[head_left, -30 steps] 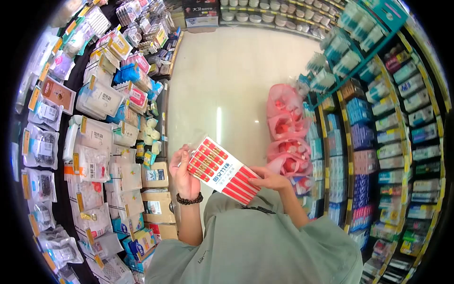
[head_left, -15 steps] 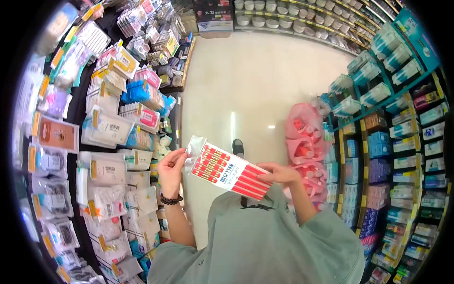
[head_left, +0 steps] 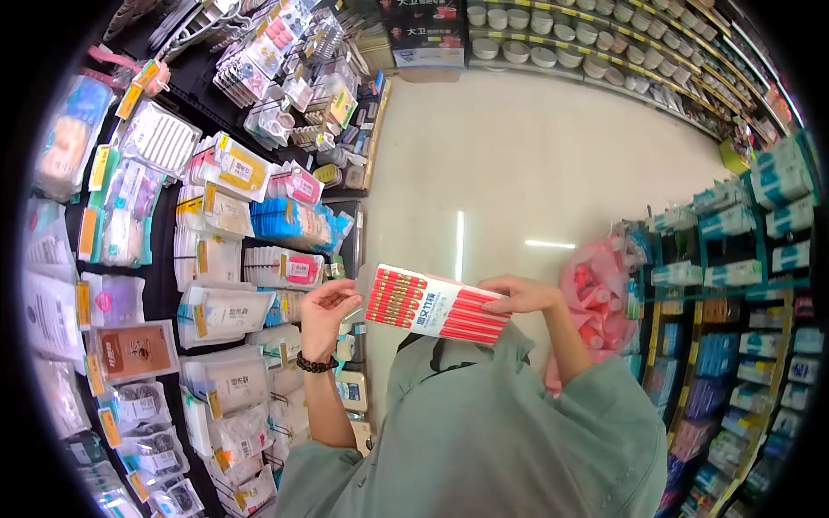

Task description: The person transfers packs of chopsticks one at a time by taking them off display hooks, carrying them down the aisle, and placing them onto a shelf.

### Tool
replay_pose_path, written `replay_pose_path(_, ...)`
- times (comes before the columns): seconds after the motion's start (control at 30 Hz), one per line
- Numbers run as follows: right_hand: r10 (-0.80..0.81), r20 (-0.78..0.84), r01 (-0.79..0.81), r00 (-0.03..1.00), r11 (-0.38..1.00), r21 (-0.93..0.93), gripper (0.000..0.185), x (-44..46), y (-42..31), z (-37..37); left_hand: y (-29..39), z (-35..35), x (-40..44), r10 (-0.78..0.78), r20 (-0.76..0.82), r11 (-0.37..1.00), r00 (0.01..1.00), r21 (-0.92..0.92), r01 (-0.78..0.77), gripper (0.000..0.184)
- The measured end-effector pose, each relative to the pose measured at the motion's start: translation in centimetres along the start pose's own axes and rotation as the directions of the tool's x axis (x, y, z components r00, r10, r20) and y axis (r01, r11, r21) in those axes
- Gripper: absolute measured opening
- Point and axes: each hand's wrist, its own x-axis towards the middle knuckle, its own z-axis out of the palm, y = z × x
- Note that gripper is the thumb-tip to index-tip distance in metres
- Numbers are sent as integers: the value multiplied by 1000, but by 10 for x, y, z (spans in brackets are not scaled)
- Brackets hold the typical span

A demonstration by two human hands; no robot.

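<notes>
A flat pack of red chopsticks with gold ends and a white paper band (head_left: pixel 438 306) lies across the front of my body, its gold ends toward the left. My right hand (head_left: pixel 525 295) grips the pack's right end, thumb on top. Close to the left end, my left hand (head_left: pixel 330 309) has its thumb and fingertips pressed together at the edge of the clear wrapper; a dark beaded bracelet (head_left: pixel 316 363) is on that wrist.
Hanging packets (head_left: pixel 226 312) fill the shelves on the left. Pink wrapped bundles (head_left: pixel 596 293) stand on the floor at right, beside shelves of small boxes (head_left: pixel 712 354). Bowls (head_left: pixel 544 56) line the far shelves. Pale floor (head_left: pixel 484 155) lies ahead.
The view has turned to the right. The chopstick pack has tilted closer to level, and my left hand has shifted off its face to the wrapper's left edge.
</notes>
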Motion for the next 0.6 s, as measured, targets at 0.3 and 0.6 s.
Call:
replay_pose_path(0.3, 15, -106, -5, 994, 996, 92, 26, 57, -21, -133, 4, 28, 179, -21, 117, 999, 993, -44, 27, 28)
replay_pose_path(0.6, 146, -257, -196, 955, 963, -183, 36, 134, -97, -292, 15, 30, 406, -28, 278, 1000, 960, 15, 25, 27)
